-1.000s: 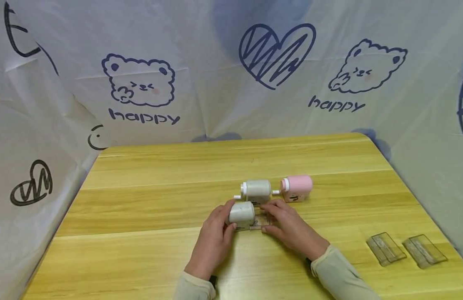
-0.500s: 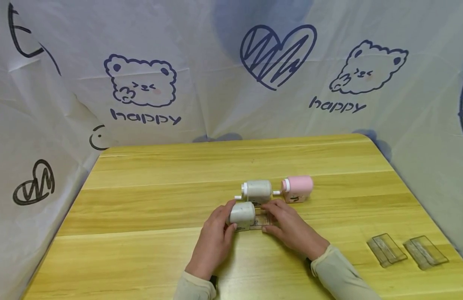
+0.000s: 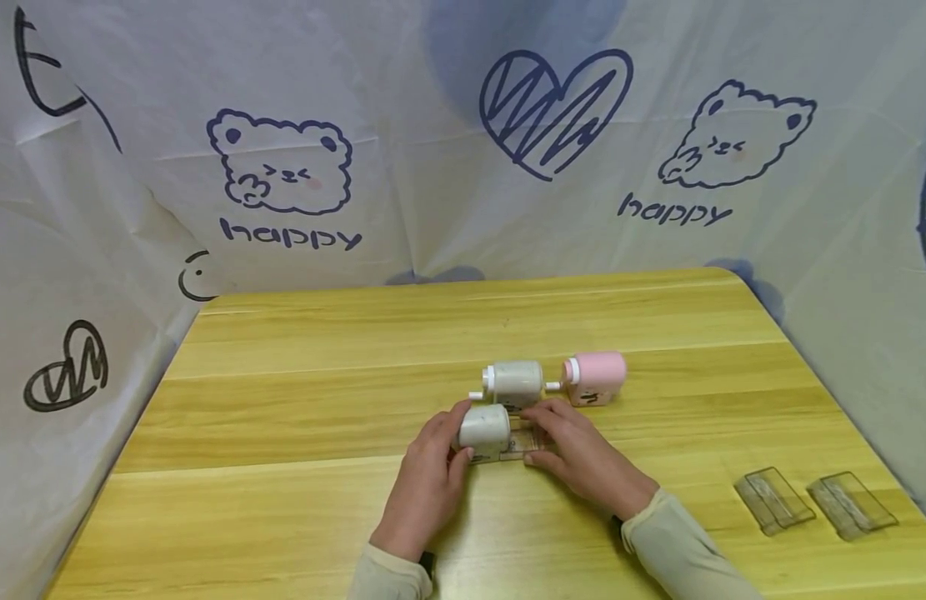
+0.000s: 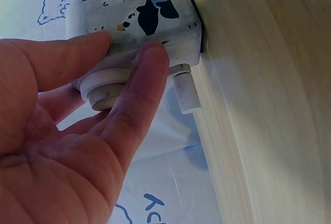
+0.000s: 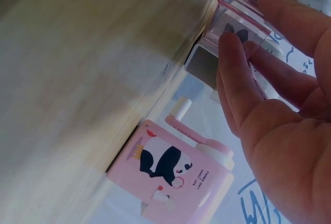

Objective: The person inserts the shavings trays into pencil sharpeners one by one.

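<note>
A white crank pencil sharpener (image 3: 483, 427) with a panda print (image 4: 150, 14) sits near the middle of the table. My left hand (image 3: 427, 487) grips its crank end, thumb and fingers on either side; the crank handle (image 4: 187, 92) shows below the fingers. At its other end, my right hand (image 3: 592, 458) pinches a clear, pink-tinted drawer (image 5: 240, 14) that lies in line with the sharpener body and right up against it. Just behind stands a second, greyish-white sharpener (image 3: 518, 379). To its right is a pink sharpener (image 3: 598, 375), also panda-printed.
Two clear drawers, one (image 3: 773, 500) beside the other (image 3: 851, 504), lie toward the right edge of the wood-grain table (image 3: 282, 400). A white cloth (image 3: 417, 167) with blue bear and heart drawings hangs behind and along the sides.
</note>
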{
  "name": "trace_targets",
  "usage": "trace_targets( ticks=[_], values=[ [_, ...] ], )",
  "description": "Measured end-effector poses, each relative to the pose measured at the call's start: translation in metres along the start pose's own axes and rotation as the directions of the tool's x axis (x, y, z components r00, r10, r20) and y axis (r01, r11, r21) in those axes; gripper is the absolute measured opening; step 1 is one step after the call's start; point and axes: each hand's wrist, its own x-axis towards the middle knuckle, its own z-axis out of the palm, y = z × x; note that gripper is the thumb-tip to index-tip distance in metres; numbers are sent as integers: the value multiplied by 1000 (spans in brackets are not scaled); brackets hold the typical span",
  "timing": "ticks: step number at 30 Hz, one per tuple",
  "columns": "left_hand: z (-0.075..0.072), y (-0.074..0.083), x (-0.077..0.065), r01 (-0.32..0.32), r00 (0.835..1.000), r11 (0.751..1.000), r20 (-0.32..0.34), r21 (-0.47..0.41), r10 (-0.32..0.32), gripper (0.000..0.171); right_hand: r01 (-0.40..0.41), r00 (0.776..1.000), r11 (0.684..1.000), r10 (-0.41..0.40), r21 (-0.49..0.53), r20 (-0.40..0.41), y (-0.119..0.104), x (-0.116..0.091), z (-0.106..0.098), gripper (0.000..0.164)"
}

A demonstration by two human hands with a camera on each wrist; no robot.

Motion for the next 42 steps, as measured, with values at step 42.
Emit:
trace_targets(
  ticks=[42],
  values=[
    [1,-2,0,-29,999,1000,-16,0,29,56,42,999,999,-41,-29,21,-4,8,2,51]
  ],
)
